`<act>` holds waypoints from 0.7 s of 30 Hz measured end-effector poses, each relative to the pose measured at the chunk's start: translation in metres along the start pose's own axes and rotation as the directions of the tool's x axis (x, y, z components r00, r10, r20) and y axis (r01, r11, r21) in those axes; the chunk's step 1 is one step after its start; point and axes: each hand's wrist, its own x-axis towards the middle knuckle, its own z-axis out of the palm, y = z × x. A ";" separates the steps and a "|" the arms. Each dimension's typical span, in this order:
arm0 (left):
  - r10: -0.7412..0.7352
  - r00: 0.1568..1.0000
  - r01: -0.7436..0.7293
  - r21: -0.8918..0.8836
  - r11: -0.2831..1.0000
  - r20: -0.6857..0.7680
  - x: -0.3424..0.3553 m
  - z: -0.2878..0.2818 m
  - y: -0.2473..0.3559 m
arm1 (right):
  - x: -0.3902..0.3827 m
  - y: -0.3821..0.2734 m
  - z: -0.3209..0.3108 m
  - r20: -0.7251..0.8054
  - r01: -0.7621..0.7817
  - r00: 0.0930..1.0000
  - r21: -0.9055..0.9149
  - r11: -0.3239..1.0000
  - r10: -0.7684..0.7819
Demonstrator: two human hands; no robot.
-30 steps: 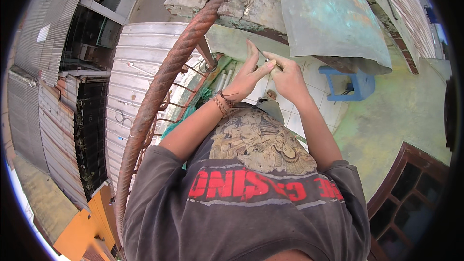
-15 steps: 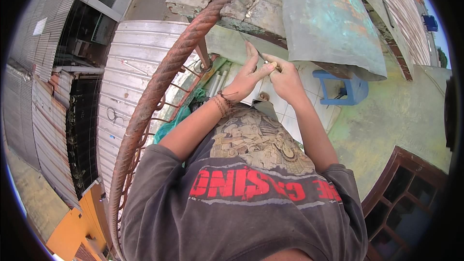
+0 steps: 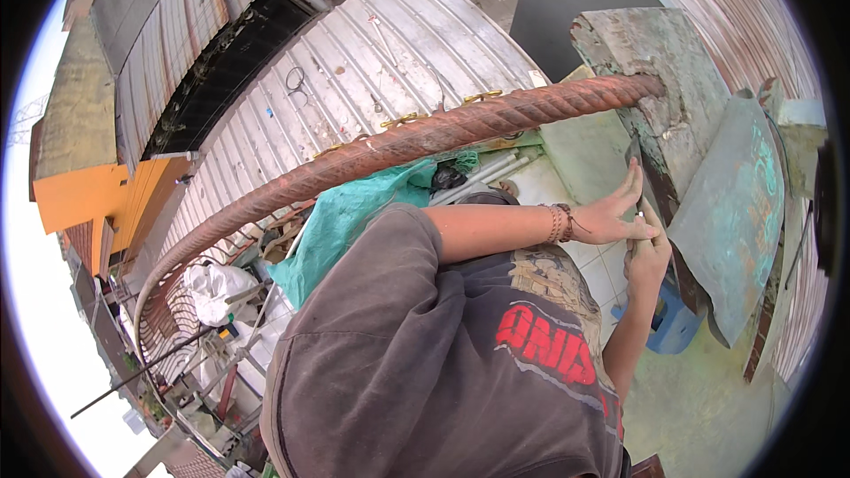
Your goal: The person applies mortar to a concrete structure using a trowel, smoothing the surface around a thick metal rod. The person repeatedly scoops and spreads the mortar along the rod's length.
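My left hand [image 3: 613,218], with beaded bracelets on its wrist, is stretched out with the fingers spread, and its fingertips rest by a small thin dark object [image 3: 639,212]. My right hand [image 3: 647,258] is just below and closed around that object's lower end. Both hands are up against the edge of a rough concrete pillar [image 3: 642,57]. What the object is I cannot make out. My grey T-shirt [image 3: 416,363] with a red print fills the lower middle.
A rusty twisted metal rail [image 3: 416,140] curves from the pillar to the lower left. A green-stained metal sheet [image 3: 739,212] leans right of the pillar. Below lie a blue stool [image 3: 675,326], a teal tarp [image 3: 350,217], a corrugated roof [image 3: 354,62] and white pipes [image 3: 482,175].
The view has swung round, so the pillar and hands now sit at the right instead of the top. Both hands stay together on the small object at the pillar.
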 end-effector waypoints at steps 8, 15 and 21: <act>0.061 0.998 -0.061 0.026 0.998 -0.021 0.000 0.010 -0.007 | -0.002 0.006 -0.006 0.029 0.018 0.999 0.006 1.000 -0.018; 0.050 0.997 -0.051 -0.027 0.998 -0.057 0.003 0.016 -0.010 | -0.012 -0.005 0.005 0.027 0.047 0.999 -0.020 0.999 -0.046; 0.082 0.996 -0.083 0.010 0.997 0.030 -0.007 0.009 0.008 | -0.018 -0.009 0.007 0.028 0.104 0.994 0.028 0.994 -0.104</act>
